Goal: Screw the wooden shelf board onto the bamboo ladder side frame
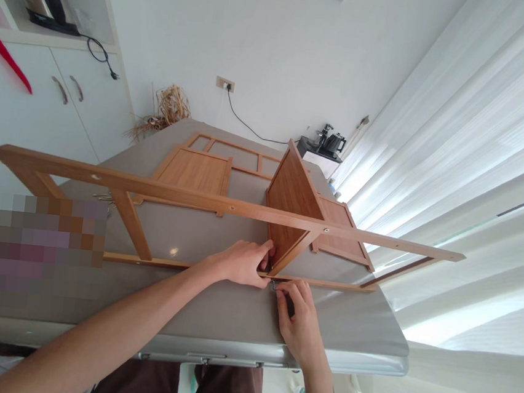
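Observation:
A wooden ladder-like side frame [188,195] stands on its long edge across the near side of the table. Behind it a wooden shelf panel [294,181] rises upright, meeting a crosspiece of the frame. My left hand [242,262] grips the lower rail at that joint, fingers curled round the wood. Just right of it, my right hand [299,317] pinches a small bent metal hex key [274,285] against the lower rail. The key's tip is hidden at the rail.
The grey table [214,306] also bears flat wooden panels, one at left [194,171] and one at right [342,229], and another slatted frame [243,149] farther back. Loose metal bits [103,196] lie at left. White curtains [493,151] hang at right; dried stalks [171,104] stand behind.

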Tool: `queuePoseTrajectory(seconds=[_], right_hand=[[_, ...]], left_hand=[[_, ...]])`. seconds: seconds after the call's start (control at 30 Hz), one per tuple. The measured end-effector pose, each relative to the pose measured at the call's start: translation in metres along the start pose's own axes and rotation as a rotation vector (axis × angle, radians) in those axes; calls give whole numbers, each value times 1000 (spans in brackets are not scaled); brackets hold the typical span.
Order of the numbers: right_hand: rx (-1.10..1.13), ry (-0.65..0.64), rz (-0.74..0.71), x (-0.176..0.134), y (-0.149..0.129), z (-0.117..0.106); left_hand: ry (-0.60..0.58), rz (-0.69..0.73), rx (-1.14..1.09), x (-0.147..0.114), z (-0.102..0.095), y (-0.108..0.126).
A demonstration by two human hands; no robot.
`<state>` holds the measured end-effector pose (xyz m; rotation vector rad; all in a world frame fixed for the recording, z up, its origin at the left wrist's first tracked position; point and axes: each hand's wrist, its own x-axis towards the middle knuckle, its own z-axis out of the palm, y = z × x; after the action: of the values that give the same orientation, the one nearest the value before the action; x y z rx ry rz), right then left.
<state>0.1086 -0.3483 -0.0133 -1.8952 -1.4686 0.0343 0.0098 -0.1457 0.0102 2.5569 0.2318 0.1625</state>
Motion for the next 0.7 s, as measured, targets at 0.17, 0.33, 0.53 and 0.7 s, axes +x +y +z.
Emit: queuePoseTrajectory(seconds=[0.17, 0.33, 0.53, 0.7], right_hand=[[-4, -17, -3, 0, 2, 1], [0, -5, 5, 0, 4, 2], [0, 3, 18, 0, 5, 4], [-36, 53, 25, 0, 6, 5]], left_hand=[[1, -5, 1, 1, 0, 0], [18, 22, -4, 0, 0, -1], [16, 23, 0, 0, 0, -1], [14, 26, -12, 0, -1, -1]])
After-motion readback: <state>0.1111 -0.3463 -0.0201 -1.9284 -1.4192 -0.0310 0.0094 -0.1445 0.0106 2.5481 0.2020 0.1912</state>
